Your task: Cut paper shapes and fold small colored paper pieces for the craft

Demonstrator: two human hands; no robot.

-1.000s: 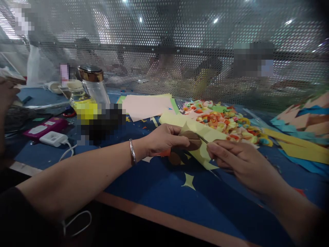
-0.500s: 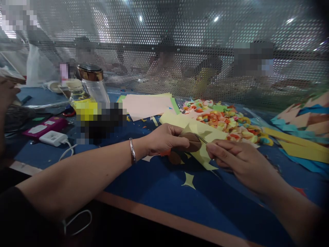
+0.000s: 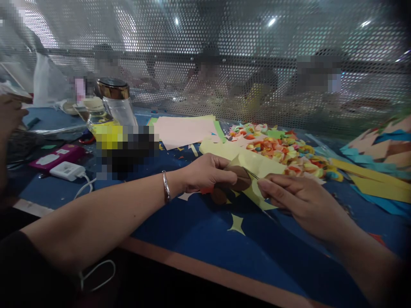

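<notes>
My left hand point(image 3: 205, 173) is closed round a pair of scissors point(image 3: 240, 179) with brown handles; its thin blades reach into a sheet of yellow paper point(image 3: 253, 162). My right hand point(image 3: 298, 201) pinches the right-hand edge of that yellow sheet and holds it just above the blue table mat point(image 3: 224, 244). A silver bangle point(image 3: 165, 187) sits on my left wrist. A small yellow paper scrap point(image 3: 236, 223) lies on the mat below the hands.
Behind the hands lie a heap of small coloured paper pieces point(image 3: 282, 147) and pale pink sheets point(image 3: 183, 130). Yellow and blue strips point(image 3: 379, 184) lie at right. A glass jar point(image 3: 117, 102), a pink device point(image 3: 61, 155) and a white charger point(image 3: 67, 170) stand left. A perforated screen point(image 3: 224, 64) closes the back; another person's hand point(image 3: 9, 115) is far left.
Both hands, the scissors and the yellow sheet have stayed almost in place; the view has only shifted slightly.
</notes>
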